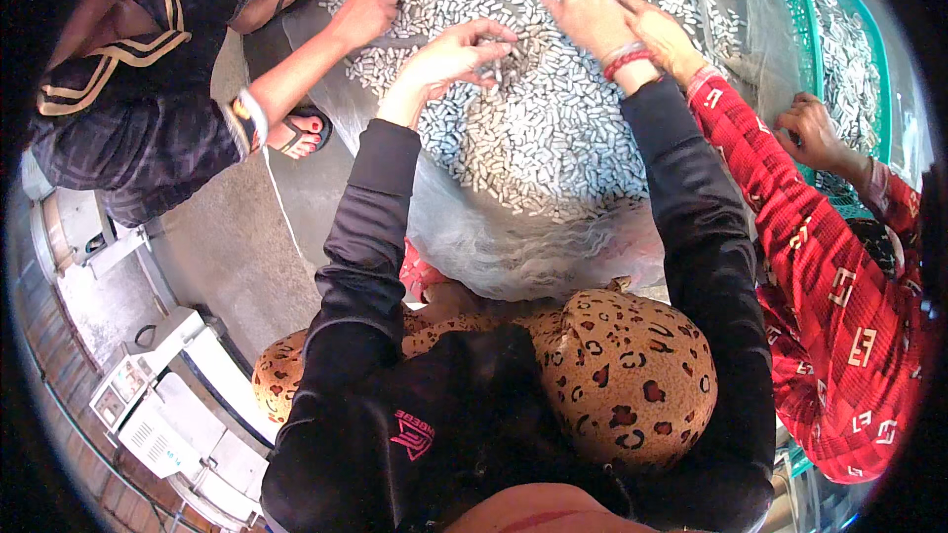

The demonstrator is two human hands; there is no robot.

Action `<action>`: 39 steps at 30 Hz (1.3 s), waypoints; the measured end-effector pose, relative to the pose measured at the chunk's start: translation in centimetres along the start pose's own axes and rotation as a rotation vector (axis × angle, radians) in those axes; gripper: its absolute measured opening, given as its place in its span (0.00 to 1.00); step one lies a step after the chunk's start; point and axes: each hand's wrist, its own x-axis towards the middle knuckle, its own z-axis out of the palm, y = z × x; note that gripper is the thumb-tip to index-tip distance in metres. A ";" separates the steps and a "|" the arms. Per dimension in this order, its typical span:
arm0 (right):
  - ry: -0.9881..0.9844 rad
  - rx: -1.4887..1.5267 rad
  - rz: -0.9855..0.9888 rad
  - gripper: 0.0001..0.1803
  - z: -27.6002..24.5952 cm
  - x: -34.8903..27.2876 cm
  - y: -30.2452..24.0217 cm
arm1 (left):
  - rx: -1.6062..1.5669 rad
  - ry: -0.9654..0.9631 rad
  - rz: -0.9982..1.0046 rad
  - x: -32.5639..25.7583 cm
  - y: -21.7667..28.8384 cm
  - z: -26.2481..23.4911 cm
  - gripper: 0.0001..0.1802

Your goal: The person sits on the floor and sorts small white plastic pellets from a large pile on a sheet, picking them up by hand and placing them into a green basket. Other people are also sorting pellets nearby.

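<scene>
A wide heap of small silvery-white oblong pieces [553, 138] lies in front of me on a translucent plastic sheet [464, 237]. Over its middle, my left hand [444, 64] has its thumb and fingers curled toward each other, with a small greyish piece seemingly between their tips. Farther right, my right hand [592, 22], with a red bracelet [627, 59] at the wrist, rests back up on the pieces, its fingertips pointing left and mostly hidden beneath it. A co-worker's hand [667, 35] from a red patterned sleeve reaches in right beside it.
On the left, another person's hands [365, 15] work at the heap's edge, their sandalled feet [301, 133] nearby. A green basket [879, 69] of similar pieces stands at the right, with a hand [815, 133] at its side. Pale machines [163, 415] stand at lower left.
</scene>
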 end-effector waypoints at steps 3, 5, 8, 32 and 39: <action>-0.096 0.129 -0.104 0.16 1.9 -3.1 -4.7 | 0.699 0.245 0.036 1.8 -2.0 0.1 0.15; 0.126 0.171 -0.135 0.17 2.3 -7.5 -7.7 | 1.030 0.516 0.100 2.6 -2.9 1.0 0.17; 0.071 0.244 -0.163 0.17 -0.8 -12.9 -9.2 | 1.235 0.585 0.016 4.1 -2.6 4.7 0.16; -0.229 0.633 0.020 0.23 0.2 -10.8 -2.8 | 0.835 0.049 0.249 -1.0 -3.8 2.2 0.17; -0.100 0.456 -0.090 0.18 -0.6 -15.7 -10.8 | 0.322 0.057 0.069 -0.3 -3.0 -0.4 0.18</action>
